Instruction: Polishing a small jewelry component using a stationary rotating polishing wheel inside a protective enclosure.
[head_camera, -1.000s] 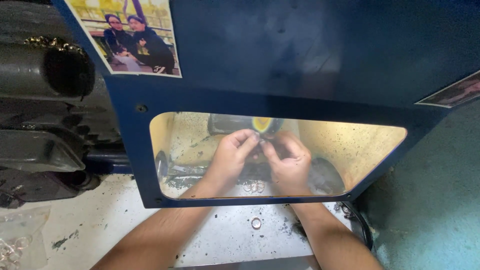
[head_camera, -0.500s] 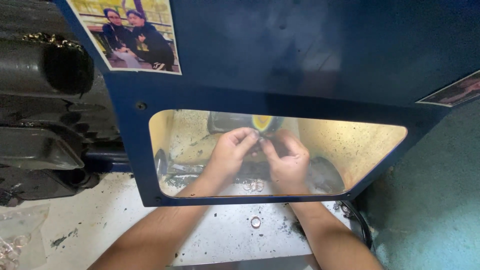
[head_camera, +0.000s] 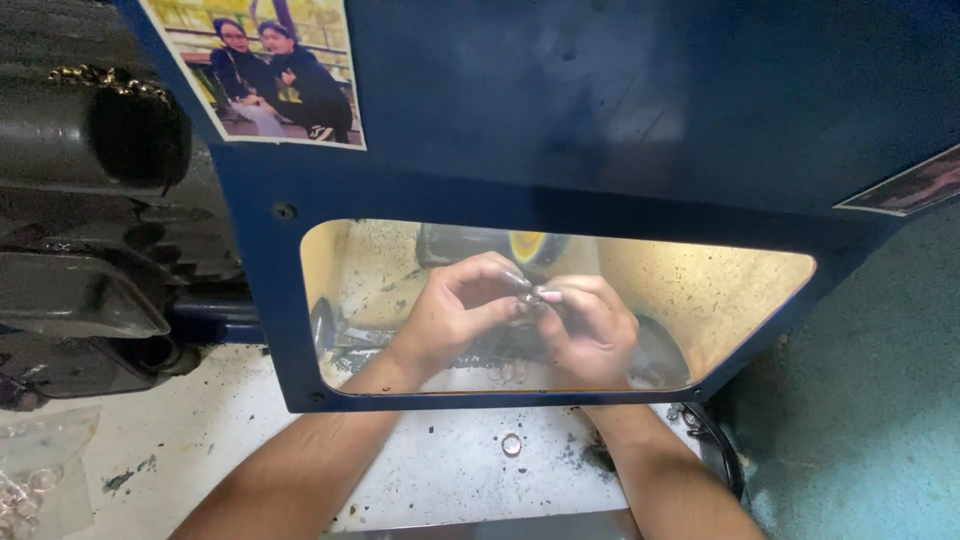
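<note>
Behind clear shield (head_camera: 700, 300), left hand (head_camera: 455, 315) and right hand (head_camera: 590, 335) fingers pinch small shiny metal piece (head_camera: 535, 298); shape unclear.

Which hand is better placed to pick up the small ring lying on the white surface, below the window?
Probably the right hand: the ring lies nearer its forearm than the left hand.

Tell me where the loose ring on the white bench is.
In the head view the ring lies on the white bench, just below the blue shield, between the two forearms and nearer the right hand.
</note>
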